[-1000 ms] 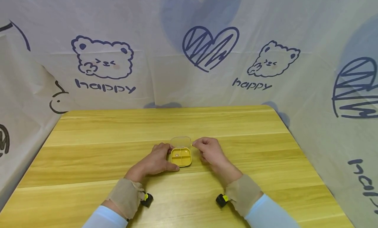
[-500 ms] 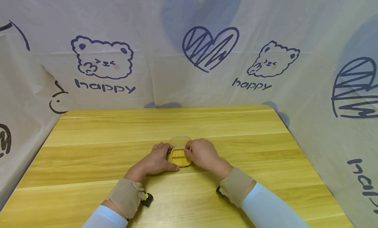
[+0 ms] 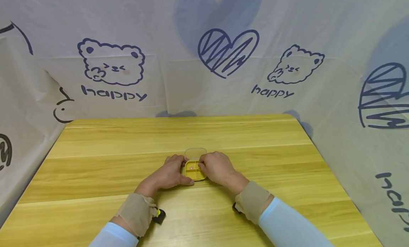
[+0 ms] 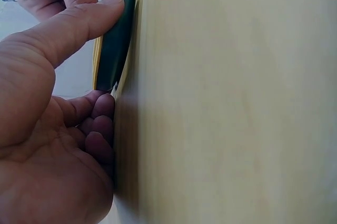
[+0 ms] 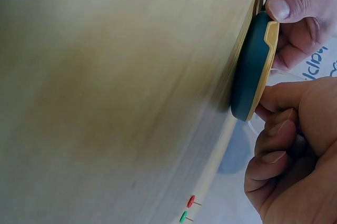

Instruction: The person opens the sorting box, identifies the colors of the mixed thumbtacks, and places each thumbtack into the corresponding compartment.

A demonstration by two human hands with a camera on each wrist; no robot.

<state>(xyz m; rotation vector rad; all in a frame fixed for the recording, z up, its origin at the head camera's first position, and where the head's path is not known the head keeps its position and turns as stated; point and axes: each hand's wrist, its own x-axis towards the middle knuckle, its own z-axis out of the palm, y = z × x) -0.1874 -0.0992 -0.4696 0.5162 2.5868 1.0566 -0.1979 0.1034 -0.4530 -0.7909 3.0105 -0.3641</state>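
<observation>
Backing the wood-grain table [image 3: 271, 140], printed cloth [image 3: 179, 83]; left hand [image 3: 169, 173] gripping yellow box [image 3: 191, 174], right hand [image 3: 219, 167] curled, hold unclear

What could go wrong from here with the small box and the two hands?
The red tack and green tack seem to point upward, so the right hand may get pricked.
The clear lid is open behind the box; the right hand might knock it.
If the left hand tips the box, the small round thing inside could fall out.
</observation>
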